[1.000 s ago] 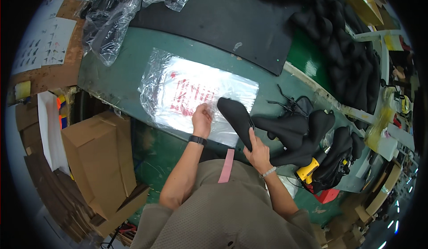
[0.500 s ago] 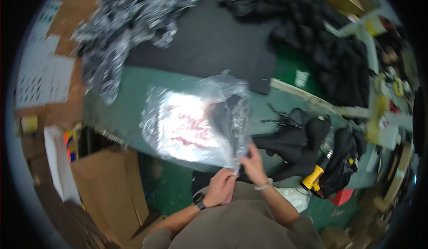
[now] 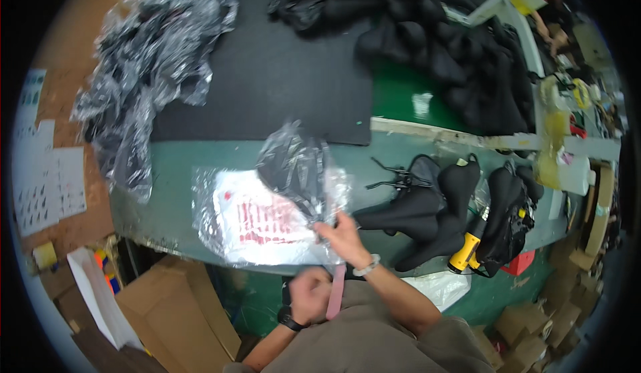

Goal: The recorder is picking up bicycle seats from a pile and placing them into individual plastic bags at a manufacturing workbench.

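A clear plastic bag [image 3: 207, 206] lies at the near edge of the green table. Inside it are a black padded piece [image 3: 294, 173] and a pale card with red print [image 3: 264, 219]. My right hand [image 3: 344, 239] pinches the bag at its lower right side, thumb and fingers closed on the film. Just below the bag, in front of my body, my left hand [image 3: 310, 296] is smeared by motion, so its fingers cannot be read. Beside it, a pink strip [image 3: 336, 299] hangs down from the bag's lower edge.
Black saddle-shaped covers [image 3: 400, 219] lie to the right, with a yellow-handled tool [image 3: 465, 253] among them. Crumpled clear bags [image 3: 153, 73] heap at the far left of a dark mat [image 3: 274, 73]. More black covers [image 3: 461, 73] pile at the back right. Cardboard boxes [image 3: 173, 303] stand lower left.
My left hand has come away from the bag's edge, down and left. My right hand has moved onto the bag's side, and the pink strip shows more fully. The whole view has shifted.
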`<state>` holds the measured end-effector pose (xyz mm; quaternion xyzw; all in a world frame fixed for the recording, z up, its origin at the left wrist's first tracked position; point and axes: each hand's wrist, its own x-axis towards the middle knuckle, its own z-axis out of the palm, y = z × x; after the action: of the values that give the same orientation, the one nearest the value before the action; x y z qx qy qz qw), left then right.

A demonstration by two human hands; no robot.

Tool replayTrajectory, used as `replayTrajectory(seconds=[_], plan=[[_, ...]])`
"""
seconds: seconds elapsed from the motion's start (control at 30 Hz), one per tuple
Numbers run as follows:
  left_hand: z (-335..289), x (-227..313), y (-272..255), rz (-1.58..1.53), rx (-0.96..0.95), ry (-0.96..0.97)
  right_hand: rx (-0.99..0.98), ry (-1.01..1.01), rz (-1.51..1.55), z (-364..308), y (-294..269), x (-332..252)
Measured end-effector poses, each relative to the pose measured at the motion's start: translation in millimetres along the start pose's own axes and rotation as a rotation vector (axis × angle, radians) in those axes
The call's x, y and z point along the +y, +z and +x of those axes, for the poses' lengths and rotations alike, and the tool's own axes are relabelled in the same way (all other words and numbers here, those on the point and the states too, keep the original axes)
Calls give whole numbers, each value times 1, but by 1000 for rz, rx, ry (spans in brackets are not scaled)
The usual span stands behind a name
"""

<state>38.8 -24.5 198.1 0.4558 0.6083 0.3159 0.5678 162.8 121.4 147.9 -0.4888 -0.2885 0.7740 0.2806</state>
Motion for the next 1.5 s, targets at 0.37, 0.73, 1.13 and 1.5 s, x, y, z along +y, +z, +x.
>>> replayTrajectory(seconds=[0.37,0.73,1.13,1.5], plan=[[109,-23,-109,-1147,585,-235,-9,-548,-1021,35,-12,-5],[96,-35,-255,-858,827,-130,-47,-598,-1540,77,-39,78],[171,-53,-100,492,419,-49,-2,-845,-1272,34,-30,76],[126,-156,-138,-416,510,-268,-95,-515,-1099,16,-28,113]])
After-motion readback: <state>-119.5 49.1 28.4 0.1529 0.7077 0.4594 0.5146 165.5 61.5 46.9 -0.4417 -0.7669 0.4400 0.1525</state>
